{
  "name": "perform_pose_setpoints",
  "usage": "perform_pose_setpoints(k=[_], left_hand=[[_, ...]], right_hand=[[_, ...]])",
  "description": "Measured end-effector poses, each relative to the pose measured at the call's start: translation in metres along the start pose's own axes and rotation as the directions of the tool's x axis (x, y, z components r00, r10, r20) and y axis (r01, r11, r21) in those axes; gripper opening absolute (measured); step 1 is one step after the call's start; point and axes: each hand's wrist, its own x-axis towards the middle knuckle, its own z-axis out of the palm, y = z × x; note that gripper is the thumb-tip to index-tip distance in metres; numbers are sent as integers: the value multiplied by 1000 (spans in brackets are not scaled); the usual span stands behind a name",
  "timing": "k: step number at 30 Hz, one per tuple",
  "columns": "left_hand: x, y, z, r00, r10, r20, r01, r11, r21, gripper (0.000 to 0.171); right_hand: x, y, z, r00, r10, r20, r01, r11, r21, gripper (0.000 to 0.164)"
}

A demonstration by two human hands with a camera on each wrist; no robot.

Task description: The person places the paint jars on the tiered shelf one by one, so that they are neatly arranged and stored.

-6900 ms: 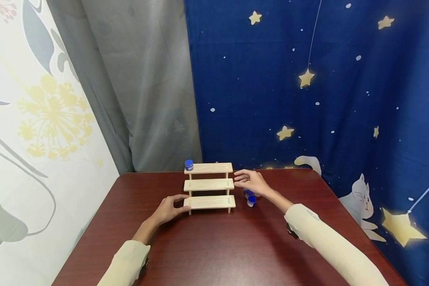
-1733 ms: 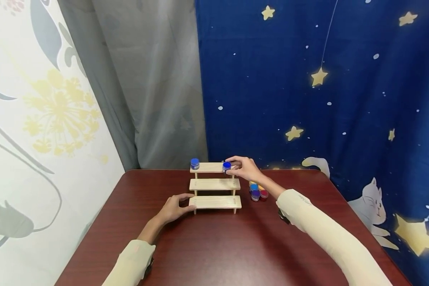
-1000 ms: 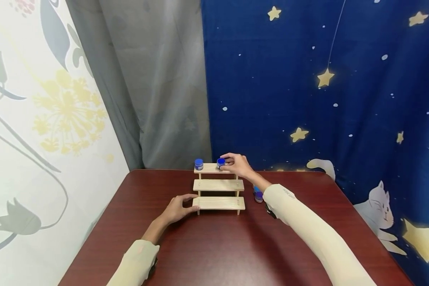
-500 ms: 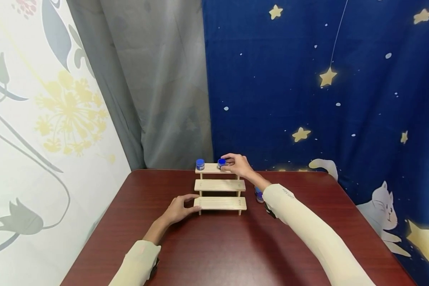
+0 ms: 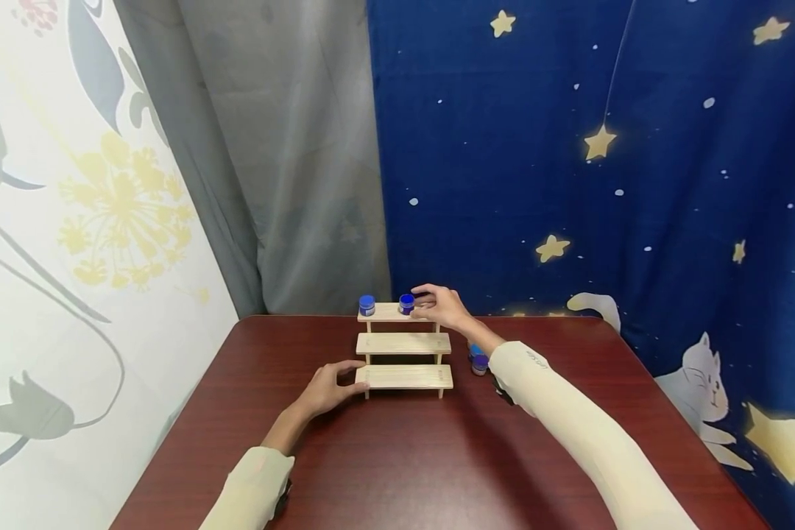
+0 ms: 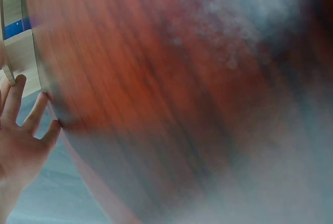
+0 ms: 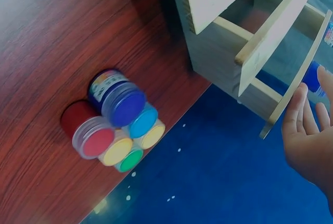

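Observation:
A three-step light wooden display stand (image 5: 403, 343) stands on the table. My left hand (image 5: 327, 389) holds the left end of its lowest step, thumb at the front edge and fingers at the back; in the left wrist view, several fingers spread beside the wood. Two blue-lidded paint jars stand on the top step: the left jar (image 5: 367, 305) at the end, the right jar (image 5: 407, 304) past the middle. My right hand (image 5: 445, 308) is just right of the second jar, thumb and fingers parted around its side, a small gap showing between them.
Right of the stand, several paint jars stand grouped on the dark red table (image 5: 397, 456): a dark blue jar (image 7: 124, 104), a red jar (image 7: 93, 133), a light blue jar (image 7: 143, 122), yellow ones and a green jar (image 7: 129, 160). My right forearm partly covers them in the head view. Curtains hang behind.
My right hand brought the second blue jar onto the top step and moved it left; in the last half second its fingers have loosened and drawn slightly right. The left hand stayed on the stand.

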Motion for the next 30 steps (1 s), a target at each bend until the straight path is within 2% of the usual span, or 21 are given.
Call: perform_pose_setpoints(k=[13, 30], left_hand=[[-3, 2, 0, 1000, -4, 4, 4, 1000, 16, 47], [-2, 0, 3, 1000, -1, -5, 1, 1000, 29, 48]], right_hand=[[-26, 10, -27, 999, -45, 14, 45, 999, -14, 50], [-51, 32, -53, 1000, -2, -23, 2, 1000, -11, 47]])
